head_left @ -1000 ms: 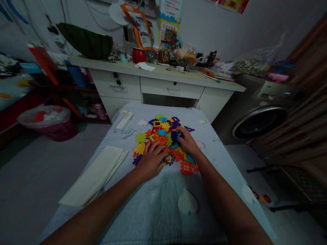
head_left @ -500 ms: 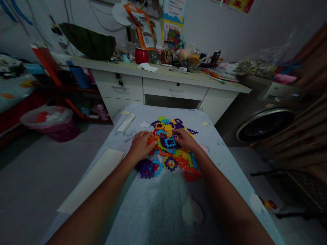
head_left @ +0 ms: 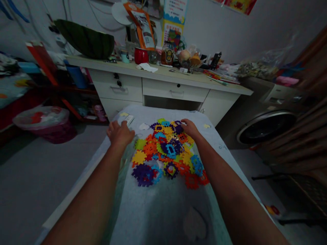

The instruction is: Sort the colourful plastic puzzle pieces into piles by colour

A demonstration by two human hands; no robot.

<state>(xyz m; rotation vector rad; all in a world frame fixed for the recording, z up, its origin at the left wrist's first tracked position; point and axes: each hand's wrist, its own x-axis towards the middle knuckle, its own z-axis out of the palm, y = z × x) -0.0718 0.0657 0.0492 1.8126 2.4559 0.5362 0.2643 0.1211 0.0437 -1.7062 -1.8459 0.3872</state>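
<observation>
A flat pile of colourful plastic gear-edged building pieces lies on the cloth-covered table, in orange, yellow, purple, blue, red and green. To its left, my left hand is over the cloth with its fingers bent and apart, holding nothing visible. It partly covers a long white box. At the pile's far right edge is my right hand, its thumb and forefinger slightly apart beside a purple piece. A blue square-holed piece rests on top near the middle.
Behind the table stands a white desk bearing a red mug, jars and a watermelon piece. A washing machine is at the right. At the left stands a lined pink bin.
My left hand has left the orange pieces and moved left toward the white box. My right hand has shifted up and right from the pile's middle to its edge. More pieces are uncovered.
</observation>
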